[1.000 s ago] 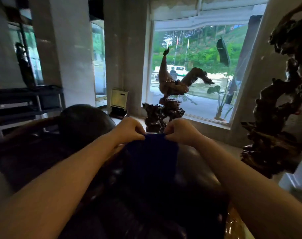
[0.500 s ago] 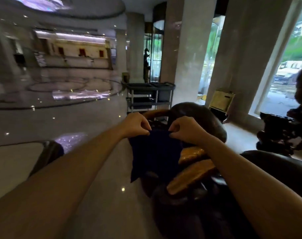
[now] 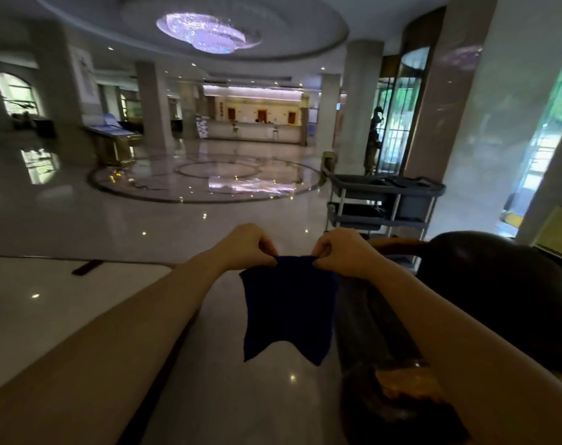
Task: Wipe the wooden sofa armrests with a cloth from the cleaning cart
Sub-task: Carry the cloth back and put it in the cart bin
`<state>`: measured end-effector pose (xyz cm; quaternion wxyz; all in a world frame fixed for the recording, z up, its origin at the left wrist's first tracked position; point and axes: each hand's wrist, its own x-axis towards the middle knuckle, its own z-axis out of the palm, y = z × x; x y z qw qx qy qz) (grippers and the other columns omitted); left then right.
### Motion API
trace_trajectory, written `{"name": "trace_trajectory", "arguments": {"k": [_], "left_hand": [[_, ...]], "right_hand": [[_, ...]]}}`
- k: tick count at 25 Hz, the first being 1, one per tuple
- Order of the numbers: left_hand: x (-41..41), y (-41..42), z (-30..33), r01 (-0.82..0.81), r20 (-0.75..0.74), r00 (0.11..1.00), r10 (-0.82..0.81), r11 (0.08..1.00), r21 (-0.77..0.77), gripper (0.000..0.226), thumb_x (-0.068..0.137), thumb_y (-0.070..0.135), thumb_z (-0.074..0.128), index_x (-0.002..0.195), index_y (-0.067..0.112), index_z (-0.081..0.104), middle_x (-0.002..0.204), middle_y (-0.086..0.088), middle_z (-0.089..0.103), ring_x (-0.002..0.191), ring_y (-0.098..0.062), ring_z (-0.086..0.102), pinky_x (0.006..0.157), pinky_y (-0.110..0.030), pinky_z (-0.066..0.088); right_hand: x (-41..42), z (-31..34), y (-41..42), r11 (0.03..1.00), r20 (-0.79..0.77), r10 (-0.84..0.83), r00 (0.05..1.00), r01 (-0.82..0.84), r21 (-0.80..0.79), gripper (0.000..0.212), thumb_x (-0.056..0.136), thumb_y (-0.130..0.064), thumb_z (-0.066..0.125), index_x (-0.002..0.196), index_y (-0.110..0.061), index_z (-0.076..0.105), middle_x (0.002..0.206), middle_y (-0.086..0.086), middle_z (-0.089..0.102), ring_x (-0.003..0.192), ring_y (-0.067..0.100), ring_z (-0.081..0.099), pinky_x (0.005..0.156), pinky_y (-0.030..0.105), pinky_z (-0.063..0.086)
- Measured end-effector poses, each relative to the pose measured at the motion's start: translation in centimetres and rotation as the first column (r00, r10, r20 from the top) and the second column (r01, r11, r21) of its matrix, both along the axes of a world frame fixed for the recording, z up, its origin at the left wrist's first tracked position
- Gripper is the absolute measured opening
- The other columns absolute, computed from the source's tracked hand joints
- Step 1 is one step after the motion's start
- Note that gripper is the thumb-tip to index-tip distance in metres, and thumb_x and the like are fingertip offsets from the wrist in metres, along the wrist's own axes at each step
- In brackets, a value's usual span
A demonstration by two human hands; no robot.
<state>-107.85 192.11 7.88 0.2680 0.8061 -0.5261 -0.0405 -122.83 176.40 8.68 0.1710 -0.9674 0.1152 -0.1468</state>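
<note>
Dark blue cloth (image 3: 289,306) between both hands' grip

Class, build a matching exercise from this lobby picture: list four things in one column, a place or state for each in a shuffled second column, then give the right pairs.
Things
1. blue cloth
2. cleaning cart
3. chandelier
4. left hand

Places or states
A. on the ceiling
B. standing beside a pillar, behind the hands
C. hanging from both hands
D. pinching the cloth's top left corner

Pairs: 1-C, 2-B, 3-A, 4-D
</note>
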Motion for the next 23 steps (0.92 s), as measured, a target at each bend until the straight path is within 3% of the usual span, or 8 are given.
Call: {"name": "trace_trajectory", "arguments": {"k": [6,13,17,23], "left_hand": [[12.6,-8.7,1.6,-0.077,-0.021,0.997,0.076,0.997,-0.023,0.019,0.073,0.019,0.071,0.092,0.014,0.072,0.08,0.005,0.066,0.07,-0.001,0.059,0.066,-0.01,0.043],[28.6,-19.1,0.2,-0.071,-0.034,0.997,0.07,0.997,-0.019,0.016,0.072,0.017,0.072,0.088,0.015,0.073,0.074,0.008,0.065,0.065,0.003,0.059,0.063,-0.007,0.042],[40.0,-26.4,0.3,-0.014,-0.042,0.999,0.014,1.0,-0.016,0.015,0.071,0.017,0.073,0.085,0.017,0.074,0.066,0.019,0.06,0.058,0.014,0.056,0.055,0.0,0.04],[53.6,-37.6,1.4,0.099,-0.032,0.995,-0.098,0.995,0.021,0.015,0.073,0.02,0.071,0.088,0.019,0.073,0.072,0.016,0.061,0.065,0.007,0.056,0.058,-0.005,0.041]], "right_hand": [[14.2,1.5,-10.5,0.995,0.021,0.079,0.997,-0.08,0.053,0.009,0.075,-0.015,0.071,0.084,-0.013,0.07,0.076,-0.006,0.063,0.075,0.012,0.062,0.071,0.022,0.05],[30.4,0.0,-21.3,0.989,-0.028,0.113,0.993,-0.109,0.099,0.01,0.077,-0.014,0.069,0.086,-0.011,0.069,0.078,-0.007,0.062,0.076,0.009,0.061,0.073,0.018,0.048],[40.5,-0.2,-27.7,0.992,-0.019,0.068,0.998,-0.065,0.107,0.007,0.077,-0.012,0.068,0.084,-0.011,0.069,0.074,-0.011,0.06,0.073,0.006,0.059,0.066,0.012,0.045],[52.7,0.0,-37.8,0.994,-0.024,-0.05,0.998,0.052,0.095,0.005,0.078,-0.017,0.068,0.083,-0.018,0.067,0.073,-0.016,0.057,0.071,0.0,0.058,0.063,0.01,0.042]]}}
